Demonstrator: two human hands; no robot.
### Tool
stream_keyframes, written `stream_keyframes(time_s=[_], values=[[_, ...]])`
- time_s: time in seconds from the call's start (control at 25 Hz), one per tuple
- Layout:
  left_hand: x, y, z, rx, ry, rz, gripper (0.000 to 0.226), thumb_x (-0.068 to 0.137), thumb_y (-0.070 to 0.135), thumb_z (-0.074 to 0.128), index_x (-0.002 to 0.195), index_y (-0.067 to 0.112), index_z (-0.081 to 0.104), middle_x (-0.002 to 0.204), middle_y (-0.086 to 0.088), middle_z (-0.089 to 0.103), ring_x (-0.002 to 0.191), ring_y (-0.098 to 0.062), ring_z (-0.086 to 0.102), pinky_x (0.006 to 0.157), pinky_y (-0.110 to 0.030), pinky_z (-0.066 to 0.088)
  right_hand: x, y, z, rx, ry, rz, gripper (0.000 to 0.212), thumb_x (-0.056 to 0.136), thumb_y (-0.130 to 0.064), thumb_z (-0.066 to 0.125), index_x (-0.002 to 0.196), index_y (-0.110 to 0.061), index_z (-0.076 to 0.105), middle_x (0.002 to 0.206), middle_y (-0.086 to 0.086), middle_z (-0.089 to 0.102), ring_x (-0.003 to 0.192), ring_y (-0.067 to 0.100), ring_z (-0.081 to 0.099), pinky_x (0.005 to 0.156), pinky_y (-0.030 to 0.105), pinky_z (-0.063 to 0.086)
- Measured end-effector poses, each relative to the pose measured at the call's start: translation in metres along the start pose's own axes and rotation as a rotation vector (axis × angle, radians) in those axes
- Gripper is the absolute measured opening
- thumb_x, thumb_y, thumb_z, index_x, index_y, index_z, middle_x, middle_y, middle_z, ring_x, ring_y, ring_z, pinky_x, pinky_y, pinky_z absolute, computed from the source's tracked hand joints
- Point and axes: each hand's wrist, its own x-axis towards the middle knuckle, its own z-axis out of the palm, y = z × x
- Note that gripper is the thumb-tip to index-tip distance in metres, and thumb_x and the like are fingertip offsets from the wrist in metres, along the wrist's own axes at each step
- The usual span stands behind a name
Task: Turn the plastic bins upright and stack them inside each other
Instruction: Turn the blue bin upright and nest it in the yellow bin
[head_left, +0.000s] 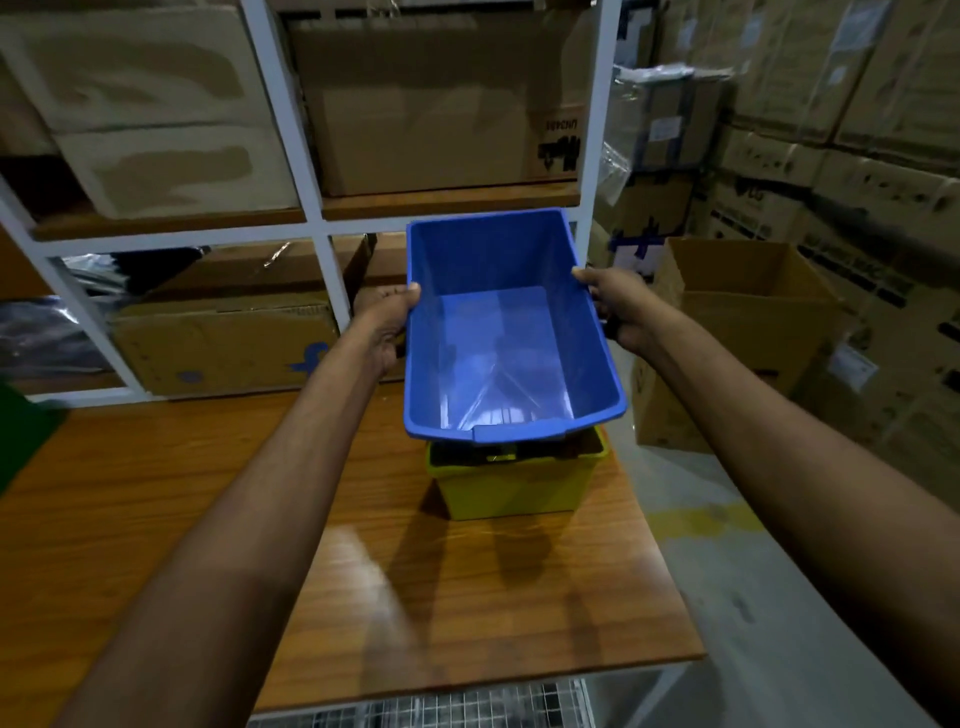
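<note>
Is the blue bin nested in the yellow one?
Out: left hand and right hand grip the blue bin by its rims, above the yellow bin, whose rim shows beneath.

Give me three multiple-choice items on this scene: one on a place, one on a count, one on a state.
1. Where does the yellow bin stand?
A. on a shelf
B. on the wooden table
C. on the floor

2. How many hands grip the blue bin?
A. none
B. one
C. two

3. The blue bin is:
A. upside down on the table
B. empty, its opening towards the camera
C. filled with boxes

Answers:
1 B: its base rests on the tabletop near the right edge.
2 C: the left hand and the right hand each hold a side rim.
3 B: its bare floor and inner walls show.
</note>
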Motion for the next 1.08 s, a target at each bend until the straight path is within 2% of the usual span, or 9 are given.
stream_keyframes(time_s=[0.08,0.2,0.32,0.44,0.52,0.6,0.76,0.92,1.08], values=[[0.004,-0.009,0.003,0.001,0.008,-0.049,0.018,0.105,0.024,0.054,0.107,0.009,0.064,0.091,-0.009,0.073,0.063,-0.016,0.07,0.052,-0.03,0.058,0.007,0.011,-0.001,-0.003,-0.017,0.044,0.035,0.104,-0.032,0.053,0.131,-0.012,0.059,0.083,-0.001,0.056,0.067,0.013,0.054,0.058,0.029,0.047],[0.007,-0.021,0.004,0.021,0.008,-0.116,0.02,0.106,0.022,0.053,0.09,0.014,0.062,0.058,0.0,0.072,0.043,-0.01,0.067,0.036,-0.025,0.052,0.018,0.029,-0.001,-0.004,-0.02,0.112,0.036,0.103,-0.029,0.053,0.132,-0.009,0.058,0.095,0.004,0.058,0.075,0.016,0.056,0.061,0.03,0.049],[0.014,-0.035,0.007,0.055,0.043,-0.172,0.019,0.106,0.02,0.053,0.09,0.012,0.061,0.063,-0.002,0.067,0.041,-0.009,0.063,0.037,-0.024,0.052,0.026,0.043,0.0,-0.003,0.014,0.173,0.037,0.102,-0.027,0.056,0.133,-0.007,0.057,0.098,0.005,0.058,0.076,0.018,0.057,0.058,0.031,0.048],[0.019,-0.049,0.013,0.089,0.003,-0.238,0.019,0.108,0.023,0.047,0.1,0.011,0.06,0.067,-0.005,0.066,0.045,-0.012,0.063,0.048,-0.032,0.055,0.032,0.053,-0.002,0.01,0.037,0.222,0.034,0.101,-0.026,0.058,0.13,-0.007,0.057,0.094,0.005,0.058,0.075,0.018,0.057,0.053,0.03,0.047],[0.023,-0.054,0.016,0.068,-0.016,-0.28,0.022,0.109,0.024,0.046,0.096,0.011,0.06,0.074,-0.007,0.068,0.057,-0.016,0.066,0.048,-0.031,0.056,0.036,0.058,-0.005,0.02,0.051,0.236,0.031,0.1,-0.025,0.059,0.126,-0.009,0.058,0.094,0.005,0.06,0.077,0.018,0.059,0.052,0.03,0.047],[0.027,-0.057,0.019,0.075,-0.011,-0.281,0.018,0.108,0.021,0.047,0.104,0.011,0.061,0.083,-0.006,0.066,0.067,-0.017,0.063,0.045,-0.028,0.057,0.039,0.06,-0.006,0.013,0.06,0.24,0.026,0.1,-0.023,0.058,0.122,-0.009,0.058,0.093,0.005,0.06,0.078,0.018,0.059,0.054,0.031,0.047],[0.037,-0.066,0.026,0.119,-0.018,-0.261,0.015,0.108,0.018,0.045,0.116,0.012,0.057,0.093,-0.007,0.064,0.069,-0.016,0.06,0.075,-0.036,0.054,0.046,0.069,-0.009,-0.028,0.069,0.26,0.018,0.102,-0.023,0.057,0.113,-0.01,0.057,0.091,0.005,0.059,0.076,0.018,0.058,0.057,0.032,0.049],[0.039,-0.07,0.025,0.135,0.0,-0.282,0.023,0.107,0.019,0.048,0.089,0.014,0.06,0.077,-0.002,0.061,0.062,-0.012,0.057,0.042,-0.023,0.053,0.049,0.072,-0.008,-0.044,0.078,0.273,0.013,0.101,-0.023,0.057,0.107,-0.011,0.057,0.088,0.005,0.057,0.074,0.017,0.056,0.058,0.032,0.049],[0.037,-0.07,0.024,0.153,0.031,-0.296,0.025,0.108,0.021,0.047,0.085,0.015,0.057,0.053,0.001,0.056,0.029,-0.005,0.051,0.033,-0.019,0.045,0.045,0.071,-0.01,-0.015,0.083,0.274,0.008,0.1,-0.021,0.057,0.103,-0.013,0.057,0.092,0.004,0.057,0.077,0.017,0.057,0.058,0.031,0.049]])
